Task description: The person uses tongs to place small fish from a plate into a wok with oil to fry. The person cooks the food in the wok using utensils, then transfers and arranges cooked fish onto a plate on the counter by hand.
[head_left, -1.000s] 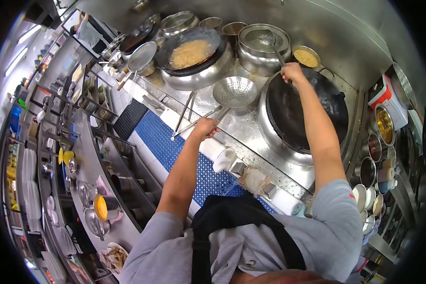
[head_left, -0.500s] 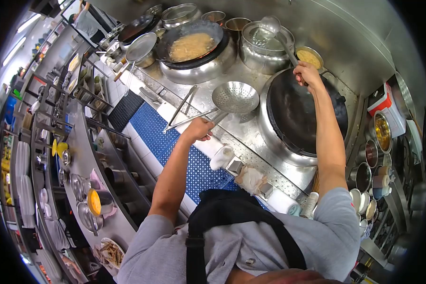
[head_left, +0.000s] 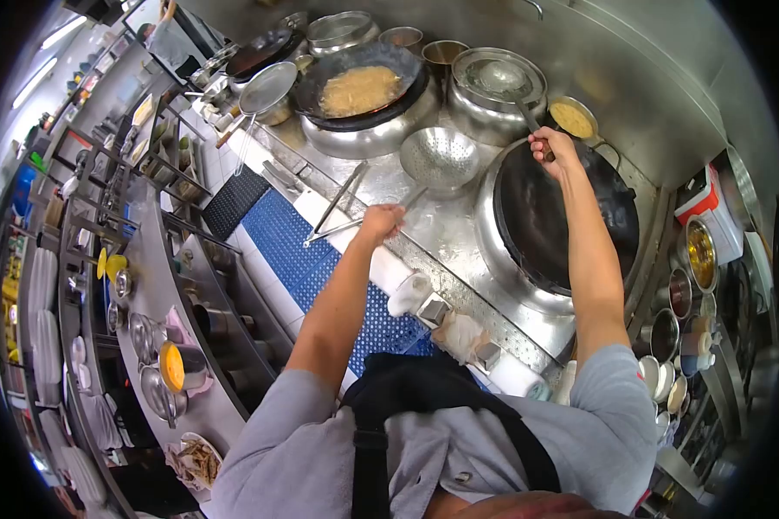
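Observation:
My left hand (head_left: 383, 222) is closed around the handle of a perforated metal strainer (head_left: 440, 159), its bowl held over the steel stove top. My right hand (head_left: 552, 149) grips the handle of a ladle (head_left: 502, 76). The ladle's bowl is in the mouth of a steel pot (head_left: 492, 121) of clear liquid at the back. Beneath my right forearm sits a dark wok (head_left: 528, 203) on a round burner. Left of the pot, another wok (head_left: 310, 84) holds bubbling, light brown frying food (head_left: 360, 91).
A pan of yellow food (head_left: 571, 119) stands behind the dark wok. Fine mesh strainers (head_left: 268, 87) and pots line the far left. A folded cloth (head_left: 460, 336) lies on the front ledge. Bowls and sauces (head_left: 701, 255) sit at right. A person (head_left: 169, 43) stands far off.
The ladle's bowl has gone down into the pot from just above it. My left hand has moved up and right, bringing the perforated strainer slightly farther back.

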A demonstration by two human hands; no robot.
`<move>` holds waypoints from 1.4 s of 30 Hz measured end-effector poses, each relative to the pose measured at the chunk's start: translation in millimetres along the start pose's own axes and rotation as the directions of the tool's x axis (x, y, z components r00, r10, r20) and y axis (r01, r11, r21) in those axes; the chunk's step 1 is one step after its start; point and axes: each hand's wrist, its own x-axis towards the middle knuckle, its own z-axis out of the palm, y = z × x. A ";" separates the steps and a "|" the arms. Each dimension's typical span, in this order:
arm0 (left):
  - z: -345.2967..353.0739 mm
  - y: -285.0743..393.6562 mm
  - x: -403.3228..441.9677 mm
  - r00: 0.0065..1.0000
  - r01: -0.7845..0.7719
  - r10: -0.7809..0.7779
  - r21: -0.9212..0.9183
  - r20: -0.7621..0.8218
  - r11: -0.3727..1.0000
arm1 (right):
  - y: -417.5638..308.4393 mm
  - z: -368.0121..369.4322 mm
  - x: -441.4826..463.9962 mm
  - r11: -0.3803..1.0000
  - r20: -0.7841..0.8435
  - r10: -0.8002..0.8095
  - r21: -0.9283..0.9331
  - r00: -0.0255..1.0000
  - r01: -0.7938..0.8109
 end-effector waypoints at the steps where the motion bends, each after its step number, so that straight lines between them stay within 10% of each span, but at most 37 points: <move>1: -4.1 -2.9 16.6 1.000 -0.008 0.008 -0.024 -0.018 1.000 | 0.6 1.1 -10.9 0.996 0.014 0.000 0.086 1.000 -0.001; 7: -25.3 5.9 35.2 0.993 -0.106 0.117 -0.428 -0.001 0.898 | 17.3 36.6 -99.9 0.966 0.165 -0.021 0.259 0.986 -0.022; 13: -106.8 -39.9 27.3 0.784 -0.393 0.558 0.479 -0.271 0.785 | 94.2 76.7 -199.8 0.881 0.196 0.105 0.437 0.975 -0.183; 17: -138.0 -42.3 -44.4 0.667 0.157 0.432 0.681 -0.607 0.715 | 141.9 99.3 -277.9 0.828 0.228 0.151 0.502 0.962 -0.249; 21: -193.3 -105.5 2.7 0.915 0.004 0.337 0.841 -0.221 0.540 | 172.9 127.0 -404.1 0.846 0.043 0.151 0.511 0.988 -0.152; 26: -205.8 -113.9 19.5 0.875 -0.262 0.481 0.774 -0.062 0.577 | 184.0 136.8 -524.7 0.837 -0.219 0.221 0.542 0.950 -0.070; 33: -203.8 -85.9 -24.7 0.852 -0.314 0.522 0.744 -0.054 0.589 | 172.2 159.3 -623.4 0.985 -0.658 0.129 -0.004 0.742 -0.174; 39: -193.1 -79.6 -47.6 0.825 -0.354 0.560 0.701 -0.079 0.619 | 196.4 143.1 -602.1 0.715 -0.704 -0.017 -0.505 0.710 -0.483; 42: -183.2 -92.8 -39.6 0.822 -0.342 0.559 0.686 -0.113 0.642 | 200.4 134.5 -596.9 0.881 -0.694 0.034 -0.320 0.720 -0.350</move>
